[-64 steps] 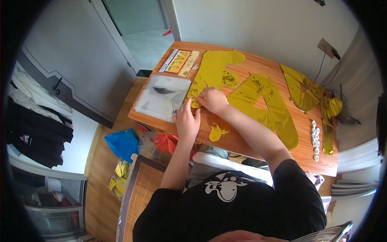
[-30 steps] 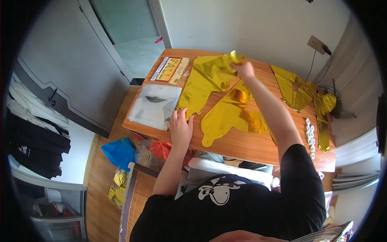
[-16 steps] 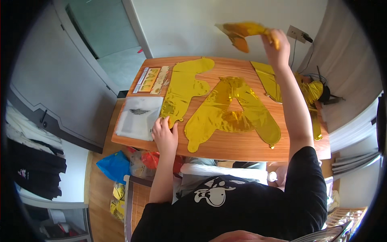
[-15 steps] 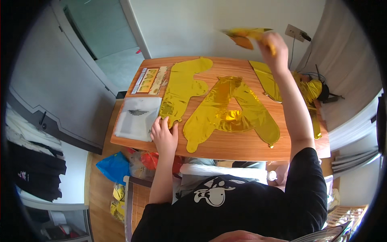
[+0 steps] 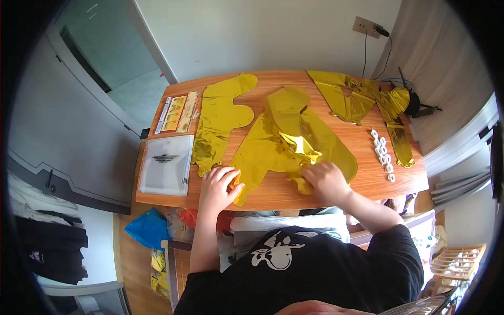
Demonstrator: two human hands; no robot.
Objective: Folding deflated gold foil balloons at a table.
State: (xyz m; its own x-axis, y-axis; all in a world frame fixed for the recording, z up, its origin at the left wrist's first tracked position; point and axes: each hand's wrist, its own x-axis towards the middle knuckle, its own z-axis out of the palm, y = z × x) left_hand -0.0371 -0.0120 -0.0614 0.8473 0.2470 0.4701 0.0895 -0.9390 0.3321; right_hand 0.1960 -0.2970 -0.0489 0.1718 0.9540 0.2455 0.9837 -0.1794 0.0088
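A flat gold letter-A foil balloon (image 5: pixel 257 163) lies in the middle of the wooden table. Across its upper part and crossbar is draped another gold foil balloon (image 5: pixel 287 105), partly crumpled, its shape not clear. My right hand (image 5: pixel 326 182), a little blurred, is closed on the crumpled near end of that draped balloon. At the table's front edge, my left hand (image 5: pixel 217 189) has curled fingers with an orange-gold bit of foil between them and the thumb, beside the A's left foot. Left of the A, a gold letter-F-like foil balloon (image 5: pixel 218 118) lies flat.
Clear plastic bags (image 5: pixel 167 165) and a printed card packet (image 5: pixel 178 113) lie at the table's left. More gold foil balloons (image 5: pixel 357 102) are at the far right, near a black device (image 5: pixel 415 105) with cables. A chain of small white rings (image 5: pixel 382 149) lies at the right.
My right hand has come down from high above the table's far side, bringing a gold foil balloon onto the letter A. My left hand has shifted to the A's left foot. The view has shifted slightly.
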